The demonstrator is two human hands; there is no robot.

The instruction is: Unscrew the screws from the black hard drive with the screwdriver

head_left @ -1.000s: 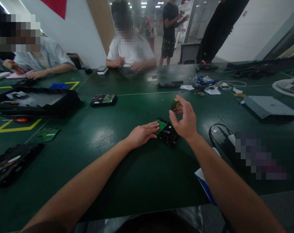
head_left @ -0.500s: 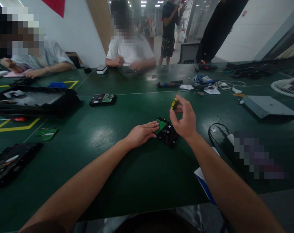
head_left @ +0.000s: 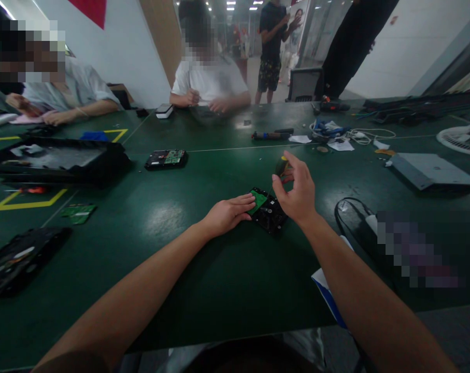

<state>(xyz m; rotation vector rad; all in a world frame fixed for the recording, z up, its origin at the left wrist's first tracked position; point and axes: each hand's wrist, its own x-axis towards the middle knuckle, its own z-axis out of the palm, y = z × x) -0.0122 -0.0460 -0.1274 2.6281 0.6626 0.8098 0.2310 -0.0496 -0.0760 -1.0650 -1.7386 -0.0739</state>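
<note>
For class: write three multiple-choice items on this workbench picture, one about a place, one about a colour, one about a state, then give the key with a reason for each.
1. Where does the left hand rest?
A. on the hard drive's near-left edge
B. on the grey box
C. on the black tray

2. What colour is the circuit board on the hard drive?
A. red
B. green
C. white

3. How is the screwdriver held?
A. lying flat on the table
B. pinched in the right hand's fingers above the drive
C. gripped by both hands

Key: 1 A, the fingers touch the board's edge. 2 B, the board shows green. 3 B, the right hand pinches it, raised off the green table.
</note>
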